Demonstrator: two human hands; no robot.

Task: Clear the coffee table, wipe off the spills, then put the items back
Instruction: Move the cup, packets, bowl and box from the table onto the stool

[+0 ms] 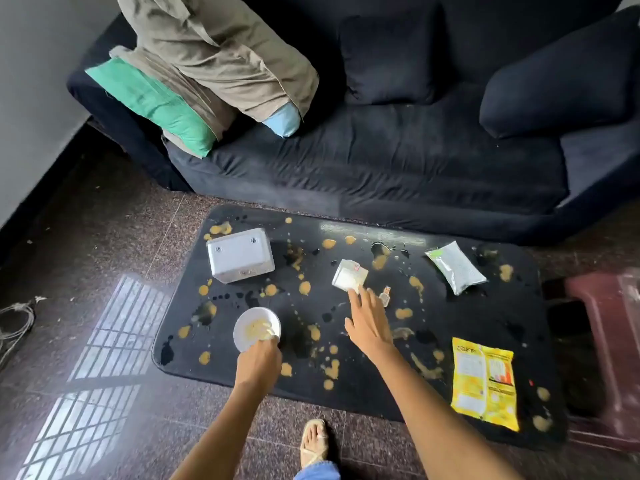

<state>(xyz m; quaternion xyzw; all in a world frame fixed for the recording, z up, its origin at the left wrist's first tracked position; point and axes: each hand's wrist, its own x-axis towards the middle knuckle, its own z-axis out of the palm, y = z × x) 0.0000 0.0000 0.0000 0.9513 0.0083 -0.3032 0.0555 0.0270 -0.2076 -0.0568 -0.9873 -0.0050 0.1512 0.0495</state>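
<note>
The black coffee table (381,386) is spotted with several yellowish spills (304,287). My left hand (259,358) grips the near rim of a small white bowl (250,323) holding yellowish food. My right hand (367,320) stretches forward with fingers spread, its fingertips touching a small clear packet of white powder (349,275). A white box (240,254) stands at the table's back left. A silvery pouch (455,266) lies at the back right, and a yellow snack bag (485,382) at the front right. A tiny bottle (385,295) lies beside my right hand.
A dark sofa (398,161) with a green cushion (152,102) and a khaki cloth (221,53) runs behind the table. A maroon stool (609,344) stands at the table's right end. My sandalled foot (314,441) is on the tiled floor by the near edge.
</note>
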